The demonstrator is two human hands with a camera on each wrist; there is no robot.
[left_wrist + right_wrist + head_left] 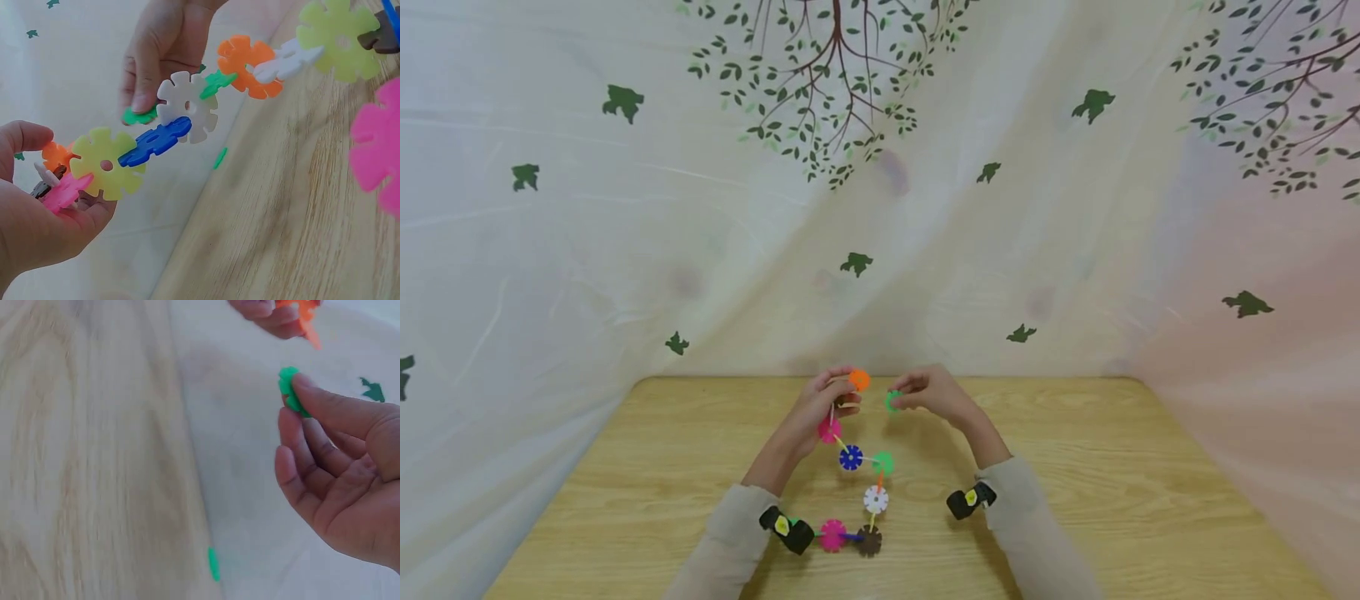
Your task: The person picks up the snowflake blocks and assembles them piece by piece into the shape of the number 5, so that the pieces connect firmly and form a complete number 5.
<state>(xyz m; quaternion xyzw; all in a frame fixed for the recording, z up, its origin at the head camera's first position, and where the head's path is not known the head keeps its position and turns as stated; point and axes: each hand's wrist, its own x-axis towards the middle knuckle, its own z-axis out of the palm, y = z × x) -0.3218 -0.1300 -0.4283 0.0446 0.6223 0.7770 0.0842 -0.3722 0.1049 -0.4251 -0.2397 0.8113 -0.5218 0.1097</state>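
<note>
My left hand (820,402) grips one end of a chain of notched plastic snowflake discs, with an orange disc (860,380) at its fingertips. Pink, brown and white discs crowd together in that palm in the left wrist view, beside a yellow disc (106,164). From the hand the chain hangs down to the table, through a blue disc (851,457), a light green disc and a white disc (876,499) to a brown disc (869,542). My right hand (934,393) pinches a single green disc (290,390) between thumb and fingertips, apart from the orange disc.
The wooden table (1075,467) ends at a pale curtain (925,275) printed with leaves and birds. A small green piece (214,564) shows at the table's edge. Near the left wrist camera, the chain continues through a pink disc (832,536).
</note>
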